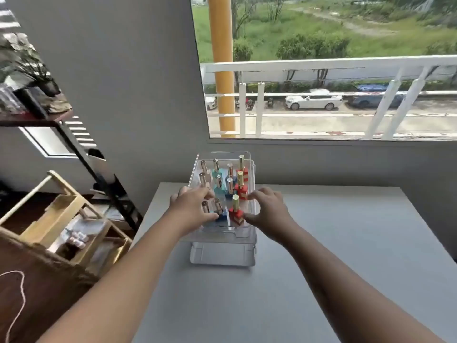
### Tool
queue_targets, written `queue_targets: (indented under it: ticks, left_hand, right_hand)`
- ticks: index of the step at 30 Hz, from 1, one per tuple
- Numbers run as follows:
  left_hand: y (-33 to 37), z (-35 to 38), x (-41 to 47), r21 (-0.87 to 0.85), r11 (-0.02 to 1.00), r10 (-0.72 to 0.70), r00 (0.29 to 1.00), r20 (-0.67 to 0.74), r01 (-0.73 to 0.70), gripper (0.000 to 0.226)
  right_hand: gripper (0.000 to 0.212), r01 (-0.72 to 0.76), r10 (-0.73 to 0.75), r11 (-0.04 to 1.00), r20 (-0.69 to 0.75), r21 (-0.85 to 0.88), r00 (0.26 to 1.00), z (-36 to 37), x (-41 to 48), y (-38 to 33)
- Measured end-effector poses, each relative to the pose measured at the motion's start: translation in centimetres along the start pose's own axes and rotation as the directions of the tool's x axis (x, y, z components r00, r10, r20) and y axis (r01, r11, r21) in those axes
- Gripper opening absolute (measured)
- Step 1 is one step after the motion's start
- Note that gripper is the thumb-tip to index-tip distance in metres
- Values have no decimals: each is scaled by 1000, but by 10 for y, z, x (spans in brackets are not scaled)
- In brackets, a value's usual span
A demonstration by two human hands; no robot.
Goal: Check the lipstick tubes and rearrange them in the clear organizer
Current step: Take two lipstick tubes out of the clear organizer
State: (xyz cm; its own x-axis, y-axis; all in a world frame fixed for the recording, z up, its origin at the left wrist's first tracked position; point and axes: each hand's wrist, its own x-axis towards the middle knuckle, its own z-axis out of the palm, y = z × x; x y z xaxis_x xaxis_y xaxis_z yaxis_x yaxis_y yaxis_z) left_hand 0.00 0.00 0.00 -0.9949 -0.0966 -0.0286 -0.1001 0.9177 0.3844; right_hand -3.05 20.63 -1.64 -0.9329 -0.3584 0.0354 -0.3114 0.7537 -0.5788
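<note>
A clear organizer stands on the grey table, holding several upright lipstick tubes with red, teal, blue and pale bases and metallic caps. My left hand reaches over its left wall, thumb and fingers curled round a blue-based tube in the front row. My right hand is at the right wall, fingers curled beside the front red-based tube with a gold cap; whether it touches the tube or only the wall I cannot tell. More red tubes stand behind, with teal ones to their left.
The grey table runs forward and right of the organizer. A wall and a window lie right behind it. A wooden cart with small items and a dark shelf frame stand on the floor at left.
</note>
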Motion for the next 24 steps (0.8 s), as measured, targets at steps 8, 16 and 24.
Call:
queue_targets:
  ticks: [8, 16, 24]
  left_hand:
    - [-6, 14, 24, 142, 983, 108, 992, 69, -117, 27]
    - [-4, 15, 32, 256, 952, 125, 978, 168, -166, 14]
    - [-1, 8, 38, 245, 924, 271, 954, 128, -295, 26]
  right_hand:
    - [38, -181, 179, 982, -46, -57, 983, 32, 6, -8]
    - [34, -296, 286, 950, -102, -101, 953, 52, 19, -15]
    - [34, -315, 296, 943, -163, -106, 941, 48, 22, -21]
